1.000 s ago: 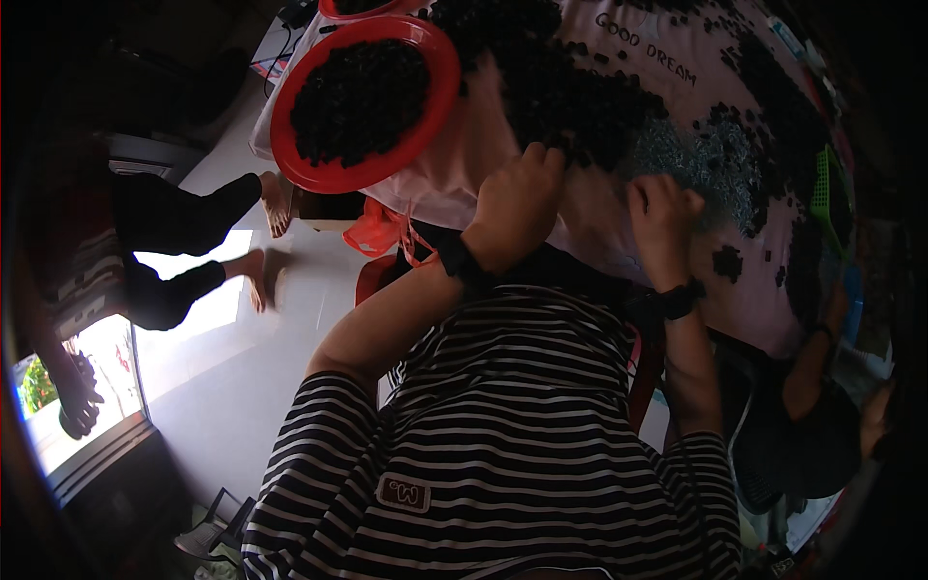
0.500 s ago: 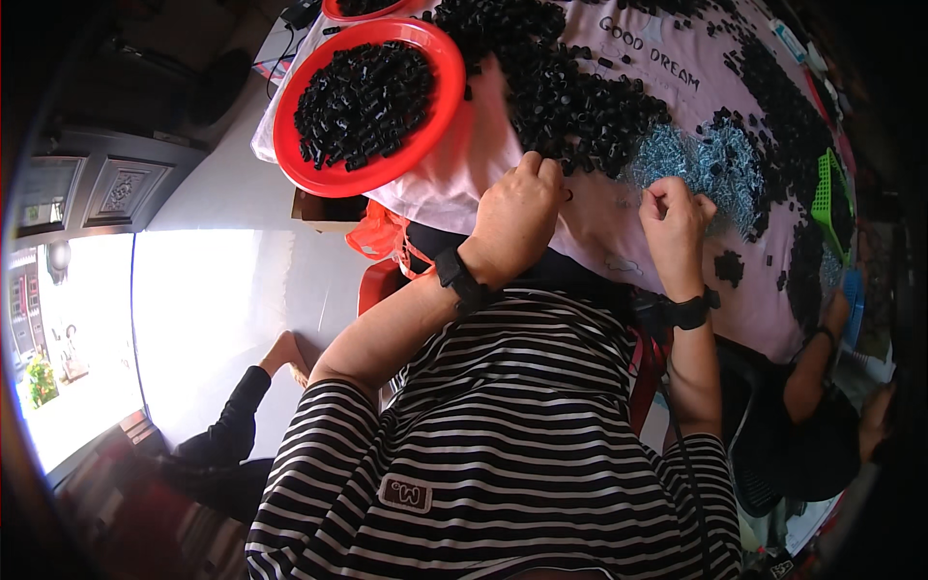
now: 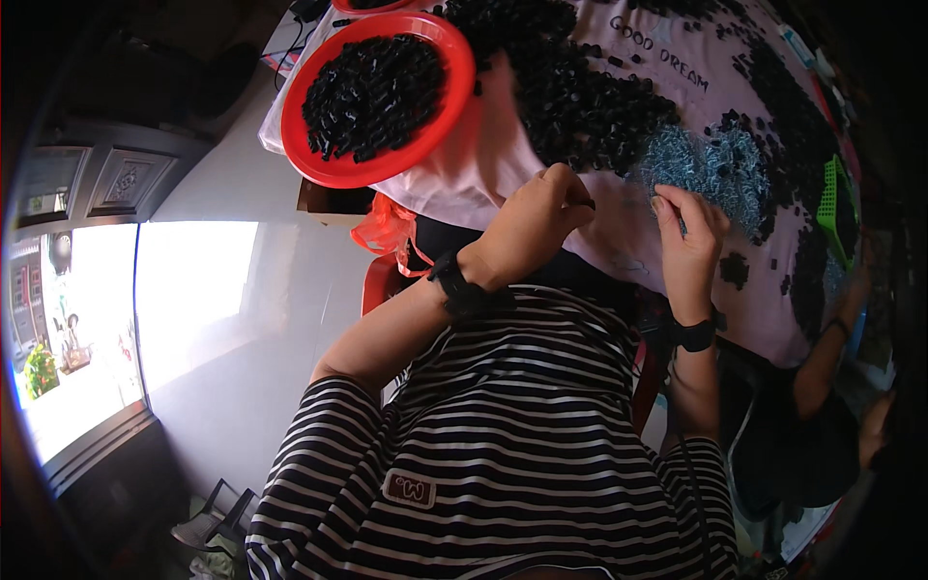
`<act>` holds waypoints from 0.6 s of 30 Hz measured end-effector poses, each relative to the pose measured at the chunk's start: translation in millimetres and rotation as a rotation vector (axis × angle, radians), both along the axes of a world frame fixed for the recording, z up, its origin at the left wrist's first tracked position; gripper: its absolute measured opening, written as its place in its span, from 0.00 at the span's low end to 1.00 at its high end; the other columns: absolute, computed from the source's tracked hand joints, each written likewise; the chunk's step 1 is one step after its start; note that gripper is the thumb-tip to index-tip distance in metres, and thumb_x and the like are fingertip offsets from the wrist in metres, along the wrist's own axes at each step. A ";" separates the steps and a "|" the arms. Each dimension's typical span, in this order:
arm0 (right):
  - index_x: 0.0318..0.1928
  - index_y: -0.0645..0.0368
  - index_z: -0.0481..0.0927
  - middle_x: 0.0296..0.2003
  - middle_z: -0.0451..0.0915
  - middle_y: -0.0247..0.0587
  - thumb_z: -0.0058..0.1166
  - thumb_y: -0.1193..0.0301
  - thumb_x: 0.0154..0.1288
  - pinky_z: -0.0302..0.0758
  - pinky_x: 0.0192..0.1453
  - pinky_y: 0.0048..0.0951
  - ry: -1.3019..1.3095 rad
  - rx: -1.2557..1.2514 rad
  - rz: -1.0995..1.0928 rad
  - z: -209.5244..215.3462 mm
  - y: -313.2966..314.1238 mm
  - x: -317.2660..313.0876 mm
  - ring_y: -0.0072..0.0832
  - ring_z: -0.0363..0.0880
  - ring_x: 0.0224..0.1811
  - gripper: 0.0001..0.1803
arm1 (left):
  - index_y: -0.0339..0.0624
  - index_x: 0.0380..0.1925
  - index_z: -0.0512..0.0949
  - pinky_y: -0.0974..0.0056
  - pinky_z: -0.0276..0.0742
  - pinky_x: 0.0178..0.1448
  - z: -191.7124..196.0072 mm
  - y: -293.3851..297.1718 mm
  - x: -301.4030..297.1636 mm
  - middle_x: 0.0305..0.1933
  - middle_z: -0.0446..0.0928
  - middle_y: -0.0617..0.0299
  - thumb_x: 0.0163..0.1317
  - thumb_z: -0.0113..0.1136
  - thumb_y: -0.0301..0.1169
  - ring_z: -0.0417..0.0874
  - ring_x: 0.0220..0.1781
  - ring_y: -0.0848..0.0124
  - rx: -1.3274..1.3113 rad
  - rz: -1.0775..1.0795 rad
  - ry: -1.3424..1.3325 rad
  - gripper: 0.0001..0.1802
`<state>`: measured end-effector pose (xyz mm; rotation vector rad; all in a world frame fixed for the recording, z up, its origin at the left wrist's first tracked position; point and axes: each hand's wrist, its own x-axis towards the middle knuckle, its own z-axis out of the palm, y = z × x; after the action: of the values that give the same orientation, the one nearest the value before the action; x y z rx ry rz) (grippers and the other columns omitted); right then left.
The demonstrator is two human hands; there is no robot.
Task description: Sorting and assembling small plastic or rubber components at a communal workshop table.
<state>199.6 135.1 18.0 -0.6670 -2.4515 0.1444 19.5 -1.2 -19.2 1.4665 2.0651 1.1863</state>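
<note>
My left hand (image 3: 536, 220) is closed in a pinch above the near edge of the pink cloth, with a small black plastic piece (image 3: 589, 204) at its fingertips. To its right, my right hand (image 3: 692, 237) has thumb and forefinger pressed together; whatever is between them is too small to make out. Just beyond the right hand lies a pile of small silvery-blue metal pieces (image 3: 710, 164), perhaps screws. A large heap of black plastic pieces (image 3: 599, 106) spreads past both hands. At the left, a red plate (image 3: 462, 87) carries a mound of similar black pieces (image 3: 372, 97).
Pink cloth (image 3: 619, 222) covers the table. A green perforated basket (image 3: 831, 208) stands at the right edge, near another person's arm (image 3: 831, 348). More black pieces (image 3: 807, 261) line the right side. An orange plastic bag (image 3: 389, 230) hangs below the plate.
My left hand has turned, bringing the black piece into view. My right hand's fingers have straightened somewhat. The person's leg at lower left is out of view now.
</note>
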 end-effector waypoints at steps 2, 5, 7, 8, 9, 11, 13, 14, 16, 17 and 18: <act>0.42 0.60 0.85 0.36 0.85 0.36 0.64 0.78 0.65 0.73 0.44 0.30 0.226 -0.647 0.044 7.8 -11.7 -4.3 0.27 0.82 0.37 0.05 | 0.39 0.46 0.80 0.68 0.78 0.37 17.7 -7.8 -4.0 0.41 0.82 0.63 0.67 0.67 0.36 0.83 0.37 0.72 -0.170 -0.199 -0.863 0.14; 0.41 0.64 0.84 0.34 0.83 0.39 0.64 0.80 0.64 0.74 0.37 0.28 0.276 -0.739 0.179 17.8 -28.3 -11.5 0.26 0.81 0.35 0.05 | 0.38 0.52 0.79 0.75 0.74 0.38 23.1 -18.3 -1.6 0.41 0.81 0.69 0.71 0.65 0.36 0.80 0.39 0.80 -0.155 -0.262 -1.252 0.16; 0.41 0.63 0.84 0.33 0.83 0.38 0.64 0.80 0.64 0.74 0.39 0.28 0.251 -0.652 0.225 26.0 -32.9 -15.9 0.27 0.80 0.34 0.05 | 0.38 0.55 0.79 0.74 0.74 0.38 25.7 -22.0 0.1 0.42 0.81 0.68 0.71 0.65 0.35 0.81 0.40 0.80 -0.152 -0.276 -1.281 0.17; 0.41 0.63 0.84 0.33 0.83 0.37 0.64 0.79 0.65 0.74 0.41 0.28 0.227 -0.564 0.271 28.5 -34.0 -16.7 0.27 0.79 0.34 0.05 | 0.39 0.58 0.78 0.74 0.75 0.39 26.2 -23.8 1.1 0.43 0.82 0.67 0.71 0.65 0.33 0.81 0.40 0.79 -0.148 -0.292 -1.309 0.19; 0.42 0.62 0.84 0.32 0.82 0.36 0.64 0.79 0.65 0.74 0.43 0.29 0.190 -0.509 0.287 29.3 -34.6 -16.6 0.27 0.79 0.35 0.06 | 0.39 0.58 0.78 0.74 0.75 0.39 25.6 -25.4 2.7 0.43 0.82 0.67 0.71 0.65 0.33 0.81 0.40 0.79 -0.146 -0.289 -1.310 0.19; 0.42 0.62 0.84 0.33 0.82 0.36 0.64 0.79 0.65 0.73 0.44 0.29 0.156 -0.470 0.295 28.3 -34.2 -15.8 0.28 0.79 0.36 0.06 | 0.39 0.57 0.78 0.73 0.76 0.39 24.2 -27.7 5.1 0.44 0.82 0.66 0.70 0.65 0.33 0.82 0.41 0.78 -0.080 -0.269 -1.366 0.18; 0.43 0.61 0.85 0.33 0.82 0.36 0.65 0.78 0.65 0.73 0.45 0.29 0.121 -0.427 0.301 25.8 -36.2 -14.7 0.28 0.79 0.37 0.07 | 0.39 0.56 0.79 0.73 0.76 0.40 25.1 -28.3 5.5 0.45 0.83 0.65 0.71 0.64 0.33 0.83 0.41 0.77 -0.079 -0.256 -1.394 0.17; 0.43 0.61 0.85 0.34 0.82 0.36 0.64 0.78 0.65 0.72 0.46 0.29 0.187 -0.551 0.229 23.1 -38.7 -12.9 0.28 0.79 0.38 0.07 | 0.39 0.55 0.79 0.72 0.77 0.40 25.5 -28.2 5.3 0.46 0.83 0.64 0.71 0.64 0.33 0.83 0.41 0.77 -0.080 -0.248 -1.422 0.16; 0.44 0.61 0.85 0.34 0.82 0.35 0.64 0.78 0.66 0.72 0.47 0.29 0.250 -0.674 0.158 22.4 -42.7 -11.2 0.28 0.78 0.38 0.07 | 0.39 0.55 0.79 0.72 0.77 0.40 23.9 -28.3 3.6 0.46 0.84 0.63 0.71 0.63 0.33 0.84 0.41 0.76 -0.085 -0.255 -1.435 0.16; 0.44 0.60 0.85 0.35 0.82 0.35 0.64 0.78 0.66 0.71 0.49 0.29 0.288 -0.754 0.125 22.9 -45.1 -11.2 0.27 0.78 0.39 0.07 | 0.39 0.54 0.79 0.72 0.77 0.40 23.2 -28.5 3.1 0.46 0.84 0.62 0.71 0.63 0.33 0.84 0.41 0.76 -0.093 -0.262 -1.447 0.15; 0.45 0.60 0.85 0.36 0.82 0.35 0.63 0.78 0.67 0.71 0.50 0.29 0.326 -0.833 0.091 23.1 -46.2 -11.4 0.27 0.78 0.40 0.07 | 0.39 0.54 0.79 0.72 0.77 0.40 23.5 -28.3 3.3 0.46 0.84 0.62 0.71 0.63 0.33 0.84 0.41 0.76 -0.090 -0.261 -1.448 0.15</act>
<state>188.2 88.9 41.1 -0.7806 -2.0425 1.2491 22.7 -29.6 4.2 0.4186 0.8563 1.3479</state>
